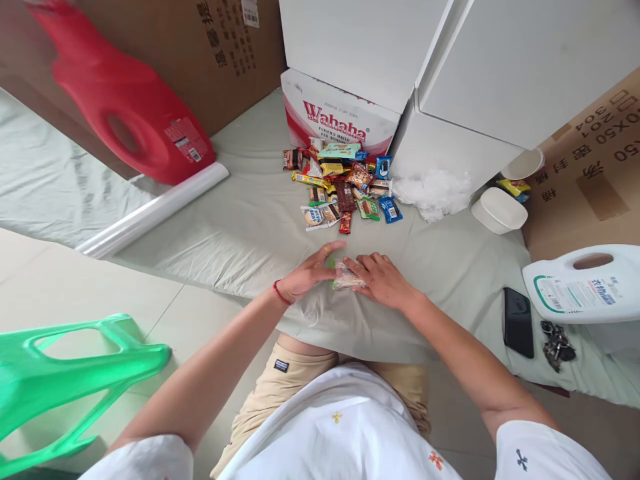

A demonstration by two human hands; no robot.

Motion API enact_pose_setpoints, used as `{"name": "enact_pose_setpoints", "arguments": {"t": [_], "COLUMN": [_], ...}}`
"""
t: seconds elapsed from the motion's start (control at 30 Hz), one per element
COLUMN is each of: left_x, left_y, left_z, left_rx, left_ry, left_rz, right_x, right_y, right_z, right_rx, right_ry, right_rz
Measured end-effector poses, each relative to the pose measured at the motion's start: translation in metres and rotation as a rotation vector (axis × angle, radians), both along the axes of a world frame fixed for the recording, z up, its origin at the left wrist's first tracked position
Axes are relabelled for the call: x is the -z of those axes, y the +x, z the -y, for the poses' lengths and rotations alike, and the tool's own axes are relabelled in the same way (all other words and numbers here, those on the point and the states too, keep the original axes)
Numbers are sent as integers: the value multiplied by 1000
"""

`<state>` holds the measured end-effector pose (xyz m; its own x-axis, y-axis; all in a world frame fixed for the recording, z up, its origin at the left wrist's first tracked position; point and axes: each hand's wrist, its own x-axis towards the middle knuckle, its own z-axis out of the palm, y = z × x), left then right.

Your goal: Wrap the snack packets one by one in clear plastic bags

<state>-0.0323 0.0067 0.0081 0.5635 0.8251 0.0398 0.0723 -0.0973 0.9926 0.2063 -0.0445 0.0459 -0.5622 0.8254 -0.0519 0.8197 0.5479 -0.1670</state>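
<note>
A small clear-wrapped packet [344, 279] with pale contents and a green edge lies on the cloth-covered surface between my hands. My right hand [383, 280] has its fingers curled over the packet's right part and hides some of it. At the left edge of the packet, the thumb of my left hand [311, 272] touches it, while the fingers stretch out above with a gap. What is inside the packet is too small to make out. Beyond my hands lies a pile of wrapped snacks [345, 195], with several bars and sachets in brown, yellow, blue and green.
A Wahaha carton [340, 117] stands behind the snacks, beside white cabinets [365, 40]. Crumpled clear plastic [433, 193] and a white container [499, 211] are to the right, with a phone [519, 323], keys [557, 345] and a white jug [590, 283]. Leftward are a red jug [150, 93], plastic roll [160, 208] and green stool [85, 373].
</note>
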Motion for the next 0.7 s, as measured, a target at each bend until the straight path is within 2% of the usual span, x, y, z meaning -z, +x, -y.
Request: {"name": "enact_pose_setpoints", "arguments": {"t": [0.07, 0.13, 0.2, 0.27, 0.33, 0.4, 0.47, 0.53, 0.7], "left_x": [-3, -6, -10, -14, -17, -18, -16, -14, -8], "left_y": [-10, -15, -13, -4, 10, 23, 33, 39, 53], "left_z": [8, 20, 33, 44, 53, 57, 59, 58, 52], "left_rx": [-186, -252, -179, -48, 31, -2, -104, -185, -238], "left_ry": [-163, -290, -395, -491, -609, -723, -786, -800, -792], "left_rz": [225, 365, 460, 541, 593, 618, 633, 652, 628], "right_x": [0, -3, -6, -6, -3, 2, 8, 12, 21], "right_y": [0, -4, -13, -26, -38, -45, -45, -40, -27], "right_z": [4, 14, 27, 38, 47, 52, 57, 63, 83], "right_rx": [51, 127, 223, 314, 400, 512, 645, 716, 688], "right_ry": [-70, -205, -433, -728, -980, -1112, -1117, -1073, -814], "right_rz": [-223, -556, -898, -1150, -1288, -1341, -1377, -1417, -1422]}}
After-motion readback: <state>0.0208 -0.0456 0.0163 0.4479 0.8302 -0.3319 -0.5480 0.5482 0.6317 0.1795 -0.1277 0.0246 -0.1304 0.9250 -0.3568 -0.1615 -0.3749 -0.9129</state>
